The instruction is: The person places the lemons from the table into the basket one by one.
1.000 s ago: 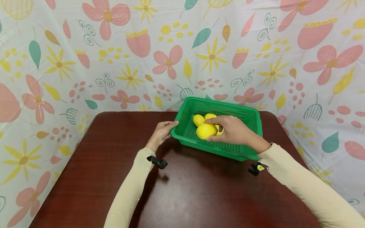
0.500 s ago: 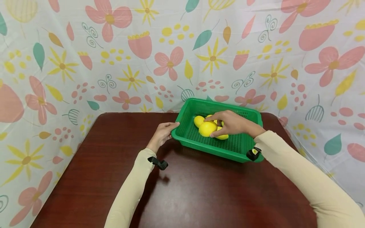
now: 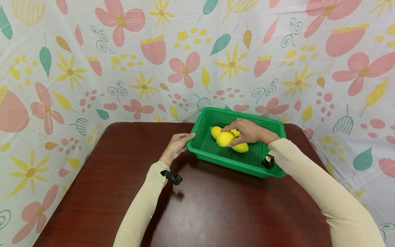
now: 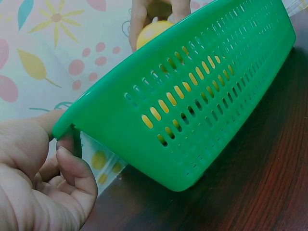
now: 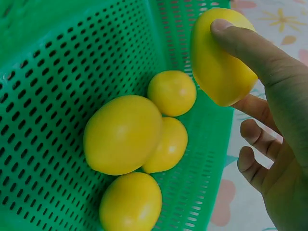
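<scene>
A green perforated plastic basket point(image 3: 228, 165) stands at the far side of the table. My left hand point(image 3: 177, 145) grips its left rim, thumb on top and fingers curled beneath, as the left wrist view shows. Over the basket, my right hand point(image 3: 250, 132) pinches a smooth yellow lemon point(image 3: 225, 139) between thumb and fingers. The right wrist view shows this held lemon point(image 5: 221, 60) raised above the others. Several more lemons point(image 5: 122, 134) lie close together on the basket floor. From the head view, the right hand partly covers some of them.
The brown wooden table point(image 3: 197, 206) has a glossy top. A flower-patterned cloth point(image 3: 185, 51) hangs right behind it and around both sides. Each sleeve carries a black wrist mount, the left mount point(image 3: 171, 177) and the right mount point(image 3: 268, 161).
My right wrist has swung inward and up, while the held lemon has shifted only slightly. More of a lemon beneath the hand now shows. My left hand keeps its grip on the rim.
</scene>
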`<state>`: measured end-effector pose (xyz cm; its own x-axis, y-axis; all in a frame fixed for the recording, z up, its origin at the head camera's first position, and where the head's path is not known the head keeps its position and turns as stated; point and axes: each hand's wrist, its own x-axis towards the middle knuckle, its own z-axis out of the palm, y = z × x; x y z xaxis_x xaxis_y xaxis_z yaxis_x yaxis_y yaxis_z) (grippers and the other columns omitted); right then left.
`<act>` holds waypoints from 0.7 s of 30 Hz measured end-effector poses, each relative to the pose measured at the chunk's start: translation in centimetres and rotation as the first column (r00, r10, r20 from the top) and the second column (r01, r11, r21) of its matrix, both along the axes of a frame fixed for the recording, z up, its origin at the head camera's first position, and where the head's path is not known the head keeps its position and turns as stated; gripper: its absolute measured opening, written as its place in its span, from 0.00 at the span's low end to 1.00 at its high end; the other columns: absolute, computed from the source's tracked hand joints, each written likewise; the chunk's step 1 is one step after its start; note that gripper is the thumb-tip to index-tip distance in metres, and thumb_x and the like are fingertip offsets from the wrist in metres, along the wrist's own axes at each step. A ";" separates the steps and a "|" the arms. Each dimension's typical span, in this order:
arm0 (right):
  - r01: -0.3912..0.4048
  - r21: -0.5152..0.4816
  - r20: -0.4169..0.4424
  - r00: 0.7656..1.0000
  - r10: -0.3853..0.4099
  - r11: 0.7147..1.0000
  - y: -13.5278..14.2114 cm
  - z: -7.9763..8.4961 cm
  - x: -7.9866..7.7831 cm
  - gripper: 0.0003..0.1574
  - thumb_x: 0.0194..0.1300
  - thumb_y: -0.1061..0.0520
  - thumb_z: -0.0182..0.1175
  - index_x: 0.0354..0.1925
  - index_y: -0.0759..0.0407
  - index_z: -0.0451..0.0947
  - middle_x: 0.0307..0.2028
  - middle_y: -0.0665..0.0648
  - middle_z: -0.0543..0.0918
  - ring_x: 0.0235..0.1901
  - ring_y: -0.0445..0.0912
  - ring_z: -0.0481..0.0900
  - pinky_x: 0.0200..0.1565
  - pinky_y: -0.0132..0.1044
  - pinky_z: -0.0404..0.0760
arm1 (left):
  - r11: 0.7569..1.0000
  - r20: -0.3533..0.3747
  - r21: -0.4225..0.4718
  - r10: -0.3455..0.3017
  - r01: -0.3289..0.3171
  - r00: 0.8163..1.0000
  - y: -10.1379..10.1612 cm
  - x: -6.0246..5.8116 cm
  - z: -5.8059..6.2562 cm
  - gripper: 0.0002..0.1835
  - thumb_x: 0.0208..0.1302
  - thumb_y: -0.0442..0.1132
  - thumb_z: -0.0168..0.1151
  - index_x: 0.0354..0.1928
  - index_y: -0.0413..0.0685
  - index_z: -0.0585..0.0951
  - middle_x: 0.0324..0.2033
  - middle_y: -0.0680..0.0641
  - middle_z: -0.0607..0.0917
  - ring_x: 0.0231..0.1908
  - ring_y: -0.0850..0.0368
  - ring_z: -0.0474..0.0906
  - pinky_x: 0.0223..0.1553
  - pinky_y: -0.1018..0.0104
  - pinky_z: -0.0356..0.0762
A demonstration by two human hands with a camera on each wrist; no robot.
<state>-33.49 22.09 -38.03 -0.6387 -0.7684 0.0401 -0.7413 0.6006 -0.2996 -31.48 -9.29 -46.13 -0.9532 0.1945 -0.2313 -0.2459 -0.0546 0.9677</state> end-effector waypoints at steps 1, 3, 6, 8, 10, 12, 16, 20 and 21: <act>-0.002 -0.003 -0.002 1.000 0.002 1.000 0.0 -0.3 -0.3 0.40 0.52 0.38 0.71 0.61 0.47 0.75 0.55 0.50 0.80 0.40 0.47 0.72 0.39 0.40 0.62 | 1.000 0.001 -0.001 0.002 -0.002 1.000 0.0 0.0 0.0 0.25 0.59 0.52 0.67 0.51 0.40 0.82 0.24 0.51 0.81 0.17 0.64 0.71 0.25 0.70 0.69; 0.006 -0.004 0.013 1.000 -0.006 1.000 0.0 -0.7 -0.7 0.40 0.52 0.38 0.71 0.61 0.47 0.76 0.55 0.49 0.80 0.39 0.48 0.70 0.38 0.41 0.61 | 1.000 0.002 -0.004 0.004 -0.004 1.000 0.0 0.0 0.0 0.25 0.58 0.52 0.68 0.49 0.41 0.82 0.24 0.51 0.80 0.17 0.64 0.71 0.24 0.70 0.69; 0.019 0.010 0.047 0.999 -0.020 1.000 -0.2 -1.5 -1.3 0.40 0.51 0.37 0.71 0.61 0.47 0.75 0.56 0.49 0.79 0.36 0.48 0.64 0.35 0.41 0.59 | 1.000 0.009 -0.004 0.010 -0.010 1.000 -0.1 -0.1 0.0 0.25 0.58 0.53 0.69 0.49 0.41 0.83 0.22 0.52 0.80 0.17 0.64 0.70 0.23 0.71 0.69; 0.036 0.035 0.071 0.997 -0.039 0.999 -0.3 -2.0 -1.6 0.41 0.51 0.36 0.71 0.62 0.44 0.75 0.56 0.48 0.79 0.36 0.47 0.61 0.34 0.40 0.59 | 1.000 0.013 -0.005 0.014 -0.013 1.000 -0.1 0.0 0.0 0.24 0.57 0.52 0.69 0.49 0.42 0.83 0.21 0.52 0.79 0.16 0.64 0.70 0.23 0.71 0.68; 0.046 0.056 0.086 0.995 -0.050 0.997 -0.6 -2.5 -1.8 0.41 0.50 0.36 0.71 0.62 0.43 0.74 0.56 0.47 0.79 0.36 0.47 0.60 0.33 0.40 0.60 | 1.000 0.018 -0.005 0.014 -0.014 1.000 -0.1 -0.1 0.1 0.24 0.57 0.52 0.69 0.49 0.42 0.83 0.21 0.52 0.80 0.17 0.64 0.70 0.23 0.71 0.69; 0.050 0.073 0.097 0.994 -0.057 0.996 -0.8 -2.9 -1.9 0.40 0.50 0.36 0.71 0.61 0.41 0.75 0.54 0.46 0.79 0.37 0.48 0.61 0.33 0.40 0.61 | 1.000 0.021 -0.007 0.009 -0.009 1.000 -0.1 -0.1 0.1 0.24 0.57 0.53 0.69 0.50 0.42 0.83 0.21 0.52 0.80 0.17 0.64 0.71 0.25 0.70 0.69; 0.018 0.094 0.105 0.994 -0.028 0.995 -1.5 -3.4 -2.2 0.39 0.51 0.38 0.72 0.61 0.43 0.76 0.53 0.46 0.80 0.40 0.51 0.65 0.37 0.41 0.64 | 1.000 0.028 -0.007 0.000 0.000 1.000 -0.1 -0.2 0.0 0.25 0.58 0.53 0.68 0.50 0.42 0.83 0.23 0.51 0.81 0.18 0.64 0.72 0.28 0.68 0.70; 0.016 0.128 0.103 0.994 -0.030 0.992 -2.0 -3.7 -2.3 0.38 0.51 0.39 0.72 0.60 0.44 0.76 0.52 0.46 0.81 0.42 0.51 0.66 0.40 0.41 0.66 | 1.000 0.031 -0.011 0.008 -0.008 0.999 -0.1 -0.2 0.1 0.24 0.58 0.53 0.69 0.49 0.42 0.83 0.23 0.50 0.81 0.18 0.64 0.73 0.29 0.67 0.71; 0.018 0.133 0.099 0.995 -0.031 0.991 -2.1 -3.8 -2.3 0.38 0.51 0.39 0.72 0.60 0.45 0.77 0.51 0.47 0.81 0.42 0.50 0.66 0.39 0.41 0.67 | 1.000 0.032 -0.015 0.009 -0.008 0.999 -0.2 -0.2 0.1 0.24 0.57 0.53 0.69 0.49 0.43 0.83 0.23 0.51 0.81 0.18 0.64 0.72 0.29 0.67 0.71</act>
<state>-35.82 19.97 -41.81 -0.6531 -0.7467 -0.1257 -0.6959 0.6574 -0.2891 -31.65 -9.46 -46.02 -0.9470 0.1828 -0.2643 -0.2762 -0.0423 0.9602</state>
